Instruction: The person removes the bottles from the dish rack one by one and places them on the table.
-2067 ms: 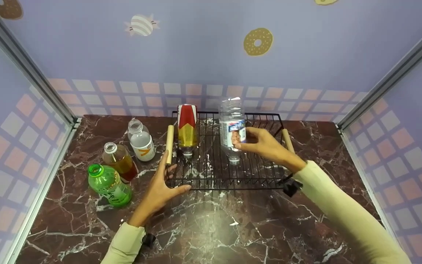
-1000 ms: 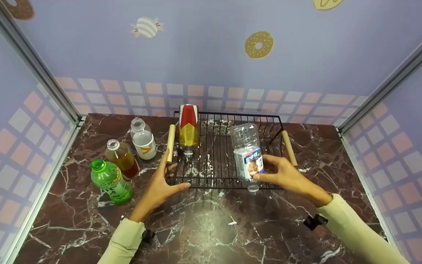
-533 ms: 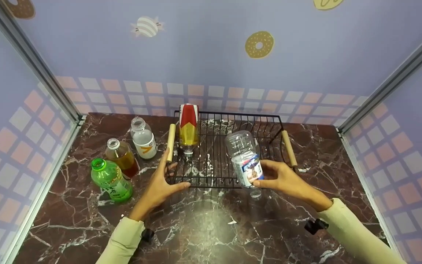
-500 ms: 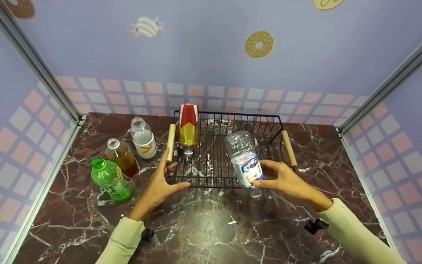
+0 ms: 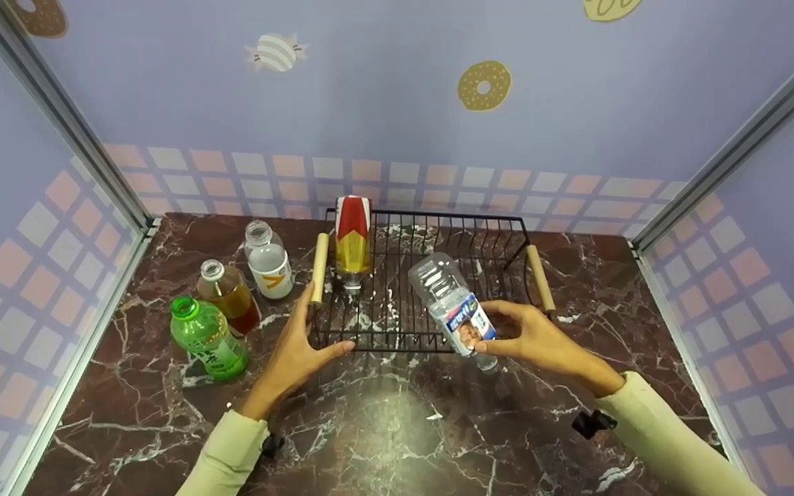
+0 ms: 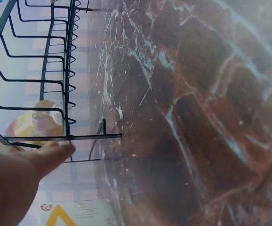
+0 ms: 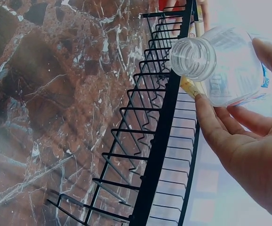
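Right hand point(image 5: 530, 339) pinches a bottle point(image 5: 446, 300) — mouth point(image 7: 192, 59) clearest in wrist view — left hand point(image 5: 295, 355) spread against the rack point(image 7: 163, 117).

lilac walls point(image 5: 397, 117), checkered bands point(image 5: 250, 164), dark veined tabletop point(image 5: 397, 427), seemingly marble, grey corner trim point(image 5: 83, 138)

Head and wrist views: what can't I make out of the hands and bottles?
Head: the right hand's far-side fingertips, hidden by the blue-labelled bottle.
Head: the label's small print, too small.
Head: part of the amber bottle, hidden by the green bottle.
Right wrist: the blue-labelled bottle's base, cut off by the right edge.
Left wrist: part of the left hand, cut off by the left edge.
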